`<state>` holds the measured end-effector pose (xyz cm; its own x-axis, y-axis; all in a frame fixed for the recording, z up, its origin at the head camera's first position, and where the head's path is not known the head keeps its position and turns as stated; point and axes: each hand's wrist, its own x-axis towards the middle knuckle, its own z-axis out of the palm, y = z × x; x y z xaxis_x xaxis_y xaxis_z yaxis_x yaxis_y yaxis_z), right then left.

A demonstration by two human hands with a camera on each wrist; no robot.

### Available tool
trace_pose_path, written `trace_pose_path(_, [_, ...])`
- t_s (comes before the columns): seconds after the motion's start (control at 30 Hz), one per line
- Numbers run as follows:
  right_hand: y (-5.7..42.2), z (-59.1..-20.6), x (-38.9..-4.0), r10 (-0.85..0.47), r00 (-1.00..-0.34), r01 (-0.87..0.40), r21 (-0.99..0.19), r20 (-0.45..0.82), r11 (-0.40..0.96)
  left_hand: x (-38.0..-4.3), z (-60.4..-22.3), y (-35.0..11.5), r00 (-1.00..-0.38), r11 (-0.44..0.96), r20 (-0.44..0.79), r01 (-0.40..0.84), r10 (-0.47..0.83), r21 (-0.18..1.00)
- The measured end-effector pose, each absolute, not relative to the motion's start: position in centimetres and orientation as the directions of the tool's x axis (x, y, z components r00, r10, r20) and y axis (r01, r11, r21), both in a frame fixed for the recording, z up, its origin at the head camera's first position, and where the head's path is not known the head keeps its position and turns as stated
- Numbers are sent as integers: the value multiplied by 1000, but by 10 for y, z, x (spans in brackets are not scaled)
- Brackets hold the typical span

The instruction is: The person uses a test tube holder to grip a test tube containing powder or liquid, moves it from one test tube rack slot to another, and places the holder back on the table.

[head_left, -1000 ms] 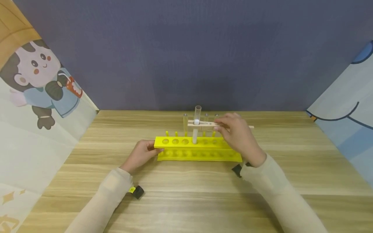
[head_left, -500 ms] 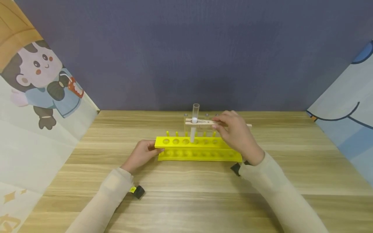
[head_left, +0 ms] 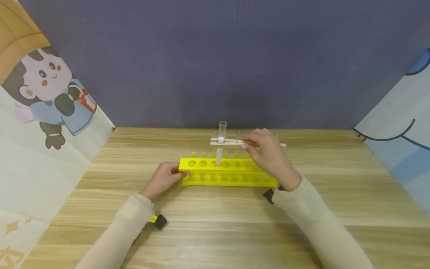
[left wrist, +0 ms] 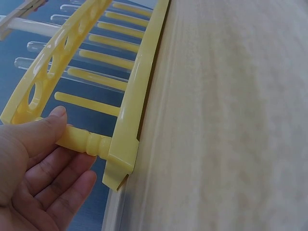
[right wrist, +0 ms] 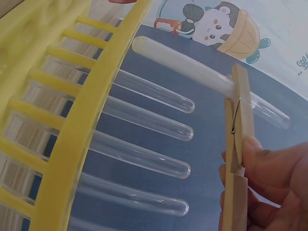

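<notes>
My right hand (head_left: 268,155) pinches a wooden test tube clamp (right wrist: 237,139), held level. Its jaws grip a clear test tube (head_left: 219,151) partly filled with something white, open end up. The tube's rounded bottom hangs just above the left part of a yellow test tube rack (head_left: 231,178), near the third hole; whether it touches the rack I cannot tell. My left hand (head_left: 162,178) holds the rack's left end, thumb and fingers around the end post (left wrist: 79,139) in the left wrist view.
Behind the rack's top board, several empty test tubes (right wrist: 151,149) sit upside down on the yellow pegs (left wrist: 110,62). The rack stands on a wood-grain table (head_left: 215,231). A dark blue panel (head_left: 215,63) rises behind, with cartoon-printed sheets (head_left: 20,157) at the sides.
My right hand has moved a little to the left, carrying the clamp and test tube along the rack's holes. The left hand stays on the rack's end.
</notes>
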<state>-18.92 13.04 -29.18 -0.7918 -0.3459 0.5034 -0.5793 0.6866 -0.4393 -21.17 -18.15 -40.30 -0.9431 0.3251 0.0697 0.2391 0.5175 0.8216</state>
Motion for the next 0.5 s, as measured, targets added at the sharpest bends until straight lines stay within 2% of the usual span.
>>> trace_pose_path(0.5, [127,-298,-197,-363,-796,-584,-459,484,669,-215,-404,-179,-949,514,54,216,312,830])
